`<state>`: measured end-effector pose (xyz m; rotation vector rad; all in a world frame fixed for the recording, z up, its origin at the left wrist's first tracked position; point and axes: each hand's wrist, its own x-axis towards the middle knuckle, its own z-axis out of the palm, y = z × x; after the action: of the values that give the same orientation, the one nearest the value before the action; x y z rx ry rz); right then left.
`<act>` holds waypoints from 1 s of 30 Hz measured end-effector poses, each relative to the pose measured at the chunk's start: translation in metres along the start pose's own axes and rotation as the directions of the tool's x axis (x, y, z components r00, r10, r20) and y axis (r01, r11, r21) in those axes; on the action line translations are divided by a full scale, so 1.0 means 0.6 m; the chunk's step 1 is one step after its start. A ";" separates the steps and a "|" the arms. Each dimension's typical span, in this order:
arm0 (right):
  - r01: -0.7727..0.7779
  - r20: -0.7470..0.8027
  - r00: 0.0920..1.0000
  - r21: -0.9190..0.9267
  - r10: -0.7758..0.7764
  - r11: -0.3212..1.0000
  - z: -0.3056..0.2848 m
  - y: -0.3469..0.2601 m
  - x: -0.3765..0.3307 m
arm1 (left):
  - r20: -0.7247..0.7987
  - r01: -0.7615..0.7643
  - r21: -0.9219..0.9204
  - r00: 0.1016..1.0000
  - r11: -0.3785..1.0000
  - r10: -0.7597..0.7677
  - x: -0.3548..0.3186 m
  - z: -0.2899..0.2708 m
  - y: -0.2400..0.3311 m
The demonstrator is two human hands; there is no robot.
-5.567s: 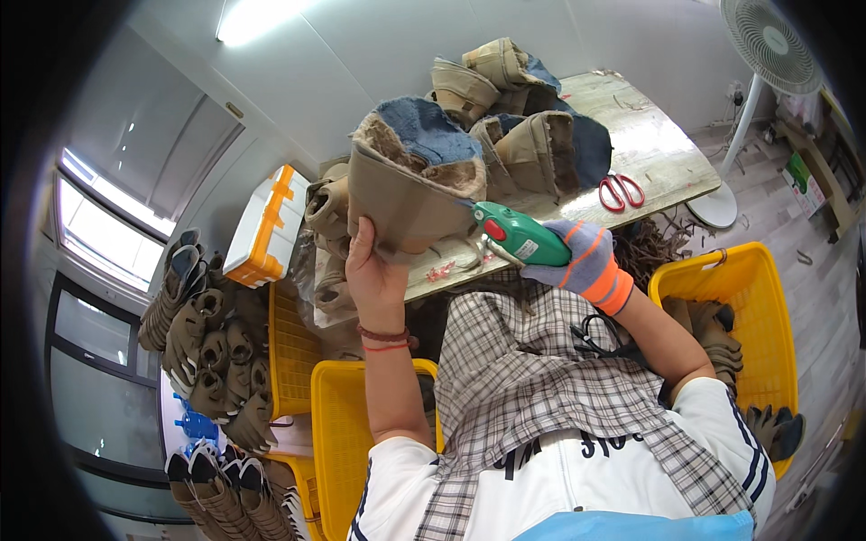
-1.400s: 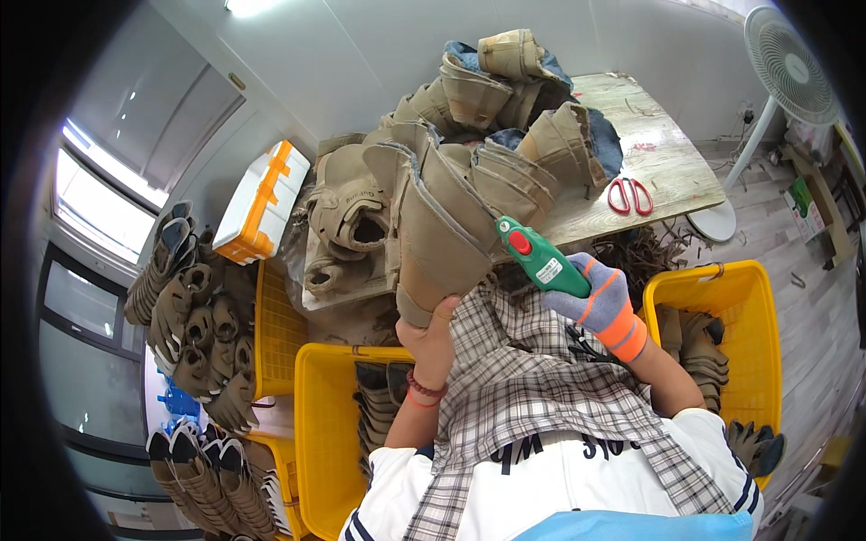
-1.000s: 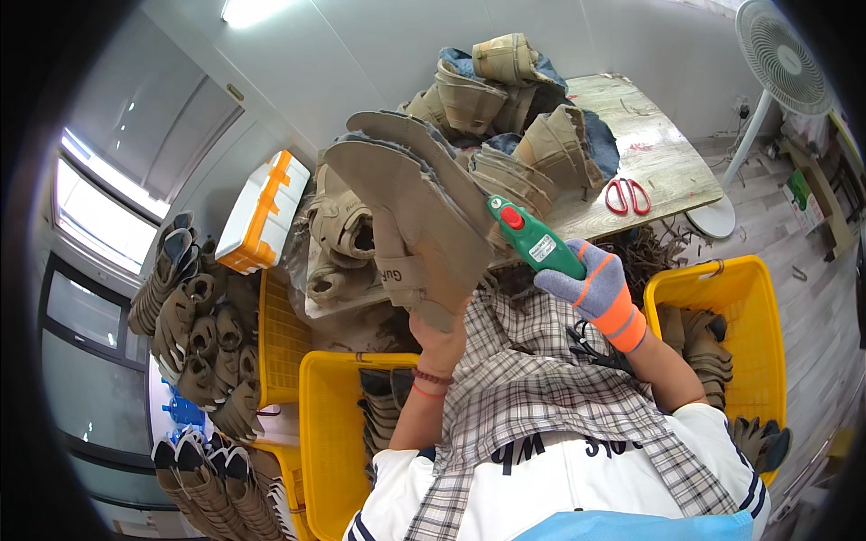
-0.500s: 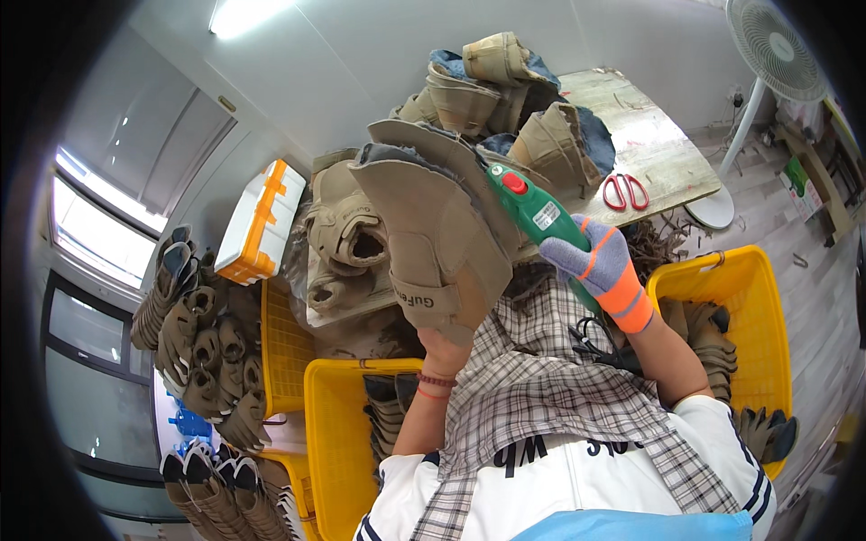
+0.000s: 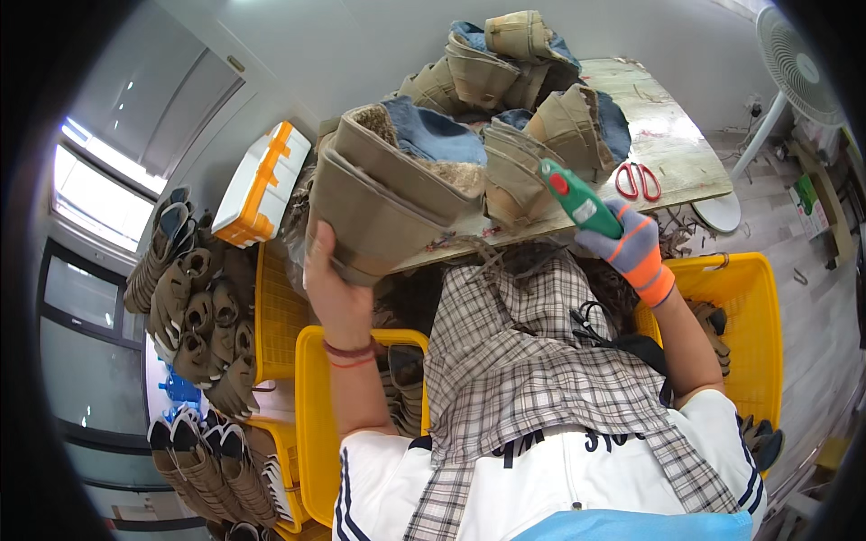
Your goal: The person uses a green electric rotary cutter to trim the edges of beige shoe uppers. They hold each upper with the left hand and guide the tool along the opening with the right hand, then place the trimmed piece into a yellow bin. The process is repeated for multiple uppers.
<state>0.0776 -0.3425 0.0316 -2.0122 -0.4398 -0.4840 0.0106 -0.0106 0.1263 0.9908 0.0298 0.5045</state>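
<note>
Inside, the held brown uppers [image 5: 379, 212] show blue and fuzzy tan lining [image 5: 435, 135].

Far right on my feed: white pedestal fan [image 5: 801, 65], round base on grey plank floor [image 5: 787, 293] just beside the table's corner. Red-handled scissors [image 5: 635, 180] lie flat on the pale wooden table [image 5: 690, 167], toward its right end. Farther right I log a green-and-white carton [image 5: 809, 200]. Left: white case with orange trim [image 5: 263, 185], tilted in my view; bright window [image 5: 99, 198] beyond. Yellow crate [image 5: 316, 424] near left, yellow basket [image 5: 756, 316] at right. Blue object far left, too small for me to identify.
</note>
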 end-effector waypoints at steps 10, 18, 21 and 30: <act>0.427 -0.005 0.895 -0.284 -0.446 0.859 0.023 -0.007 0.006 | 0.335 0.498 -0.415 0.862 0.762 -0.381 0.109 -0.122 0.035; 0.451 -0.025 0.879 -0.282 -0.476 0.847 0.034 0.021 0.001 | 0.125 0.488 -0.443 0.864 0.752 -0.487 0.117 -0.144 0.019; 0.420 -0.009 0.899 -0.271 -0.438 0.866 0.034 0.030 -0.001 | 0.130 0.498 -0.457 0.857 0.737 -0.499 0.119 -0.152 0.010; 0.459 0.007 0.881 -0.257 -0.474 0.850 0.046 0.024 0.003 | 0.079 0.493 -0.451 0.852 0.744 -0.517 0.115 -0.143 -0.010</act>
<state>0.0908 -0.3242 0.0095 -2.1233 -0.8818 -0.9370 0.0526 0.0837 0.0874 0.4657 0.2151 0.0182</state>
